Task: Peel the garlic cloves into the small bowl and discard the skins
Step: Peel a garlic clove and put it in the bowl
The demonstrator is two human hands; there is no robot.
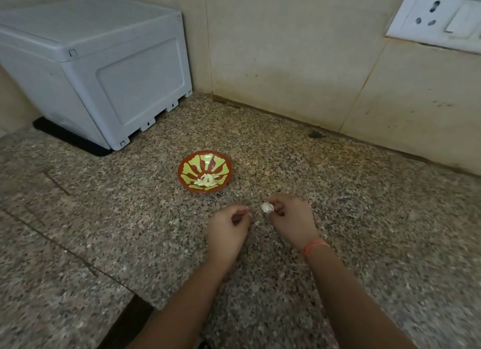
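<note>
A small red bowl with a yellow-green pattern (pixel 187 163) stands on the speckled granite counter (pixel 338 192) and holds several peeled garlic cloves (pixel 206 180). Just in front of it, my right hand (pixel 291 218) pinches a white piece of garlic (pixel 267 207) at its fingertips. My left hand (pixel 227 227) hovers a short way to the left, fingers curled; whether it holds a bit of skin I cannot tell. The two hands are apart.
A grey plastic box (pixel 104 70) on a black mat stands at the back left. A tiled wall runs behind the counter, with a white socket and switch plate (pixel 440 15) at upper right. The counter's edge drops off at lower left.
</note>
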